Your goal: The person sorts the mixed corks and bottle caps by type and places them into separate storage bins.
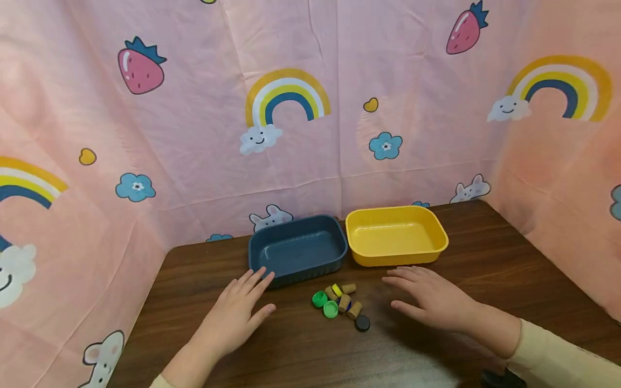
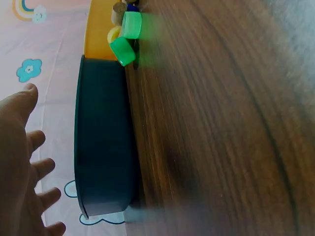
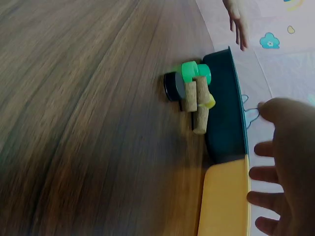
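Observation:
My left hand (image 1: 237, 312) hovers with fingers spread at the front left corner of a dark blue tray (image 1: 298, 245), holding nothing. On the other side, my right hand (image 1: 432, 296) is held above the table in front of a yellow tray (image 1: 397, 234), its fingers extended and nothing in them. Between the hands lies a small heap of several corks (image 1: 354, 309) and bottle caps. Two green caps (image 1: 331, 309) sit at its left, a black cap (image 1: 362, 323) at its front right. A yellow cap (image 1: 337, 290) and a mostly hidden blue cap are among the corks.
Both trays stand side by side at the back of the dark wooden table (image 1: 291, 355). A pink printed cloth (image 1: 204, 108) hangs behind and along both sides. A dark object (image 1: 502, 379) shows at the lower right, by the right sleeve.

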`<state>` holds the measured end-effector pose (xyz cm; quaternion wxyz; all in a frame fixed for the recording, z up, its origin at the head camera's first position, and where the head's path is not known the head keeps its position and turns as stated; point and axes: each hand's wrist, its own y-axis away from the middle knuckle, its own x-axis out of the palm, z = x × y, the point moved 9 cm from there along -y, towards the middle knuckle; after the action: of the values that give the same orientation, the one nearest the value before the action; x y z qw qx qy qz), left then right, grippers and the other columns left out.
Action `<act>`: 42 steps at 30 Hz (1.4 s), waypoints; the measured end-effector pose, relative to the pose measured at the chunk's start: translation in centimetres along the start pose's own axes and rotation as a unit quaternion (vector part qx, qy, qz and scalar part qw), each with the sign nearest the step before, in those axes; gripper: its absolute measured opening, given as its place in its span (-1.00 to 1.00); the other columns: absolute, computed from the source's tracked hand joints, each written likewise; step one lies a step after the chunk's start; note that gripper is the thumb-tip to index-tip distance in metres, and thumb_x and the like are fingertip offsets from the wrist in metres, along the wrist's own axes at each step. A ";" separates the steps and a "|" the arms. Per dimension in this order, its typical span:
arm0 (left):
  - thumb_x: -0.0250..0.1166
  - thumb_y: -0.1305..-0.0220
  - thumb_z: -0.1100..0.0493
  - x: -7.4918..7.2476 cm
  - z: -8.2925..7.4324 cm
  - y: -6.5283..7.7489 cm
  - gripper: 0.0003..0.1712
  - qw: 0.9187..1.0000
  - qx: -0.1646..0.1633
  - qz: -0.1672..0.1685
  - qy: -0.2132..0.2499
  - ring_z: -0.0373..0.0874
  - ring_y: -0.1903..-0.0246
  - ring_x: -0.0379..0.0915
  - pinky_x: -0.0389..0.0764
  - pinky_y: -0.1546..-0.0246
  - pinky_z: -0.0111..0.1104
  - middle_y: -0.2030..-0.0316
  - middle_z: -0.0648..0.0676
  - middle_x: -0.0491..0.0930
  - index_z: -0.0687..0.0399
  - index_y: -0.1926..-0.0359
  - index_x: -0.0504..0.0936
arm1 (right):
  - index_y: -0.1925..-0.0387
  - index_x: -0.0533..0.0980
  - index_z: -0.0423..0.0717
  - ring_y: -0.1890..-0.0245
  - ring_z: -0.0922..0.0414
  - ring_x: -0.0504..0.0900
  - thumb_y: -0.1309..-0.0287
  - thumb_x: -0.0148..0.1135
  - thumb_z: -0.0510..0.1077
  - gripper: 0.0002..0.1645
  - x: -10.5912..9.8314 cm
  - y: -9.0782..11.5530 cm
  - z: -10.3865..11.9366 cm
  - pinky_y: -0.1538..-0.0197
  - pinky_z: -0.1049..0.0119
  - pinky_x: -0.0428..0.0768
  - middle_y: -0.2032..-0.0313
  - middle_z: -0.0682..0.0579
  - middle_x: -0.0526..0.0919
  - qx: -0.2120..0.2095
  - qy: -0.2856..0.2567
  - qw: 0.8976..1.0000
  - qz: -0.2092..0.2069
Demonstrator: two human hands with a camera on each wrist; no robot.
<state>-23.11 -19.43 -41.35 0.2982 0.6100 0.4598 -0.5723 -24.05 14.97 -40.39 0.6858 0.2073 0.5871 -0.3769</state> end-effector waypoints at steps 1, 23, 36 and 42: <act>-0.09 -0.43 -0.41 0.1 0.1 -0.2 -0.20 1.000 -0.001 0.000 -0.001 0.12 -0.48 -0.01 0.03 -0.43 0.15 -0.52 0.00 0.09 -0.25 -0.55 0.11 | -0.28 0.48 0.11 -0.25 0.06 0.47 -0.36 0.14 0.26 -0.42 0.0 -0.1 0.2 -0.31 -0.08 0.40 -0.22 0.12 0.54 0.000 0.000 1.000 -0.006; 0.11 -0.46 -0.20 3.2 3.0 -4.1 -0.25 0.999 -0.023 0.043 -0.013 0.15 -0.51 -0.13 -0.05 -0.45 0.15 -0.53 0.08 0.05 -0.18 -0.55 0.13 | 0.33 0.65 -0.05 0.42 0.19 0.51 -0.05 0.42 0.27 -0.52 4.3 -4.9 3.1 0.28 0.18 0.57 0.43 0.16 0.57 0.123 0.000 0.991 0.059; 0.07 -0.52 -0.08 3.5 2.5 -4.6 -0.37 0.998 -0.007 0.047 -0.029 0.16 -0.49 -0.06 -0.02 -0.45 0.13 -0.50 0.11 0.12 -0.15 -0.52 0.22 | 0.50 0.60 0.09 0.54 0.29 0.44 -0.01 0.45 0.27 -0.62 5.2 -5.9 4.7 0.42 0.26 0.47 0.56 0.28 0.46 0.070 0.000 0.997 0.035; 0.07 -0.53 -0.01 3.0 2.1 -4.6 -0.43 0.999 0.002 0.030 -0.029 0.16 -0.48 -0.03 0.00 -0.45 0.12 -0.49 0.12 0.15 -0.16 -0.49 0.28 | 0.51 0.59 0.11 0.54 0.29 0.40 -0.02 0.45 0.25 -0.65 5.3 -6.1 4.6 0.39 0.25 0.46 0.57 0.28 0.44 0.086 0.005 0.995 0.046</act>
<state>-28.41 -18.76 -43.88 0.3276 0.6074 0.4314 -0.5810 -25.52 6.32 -43.47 0.6795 0.2938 0.5456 -0.3928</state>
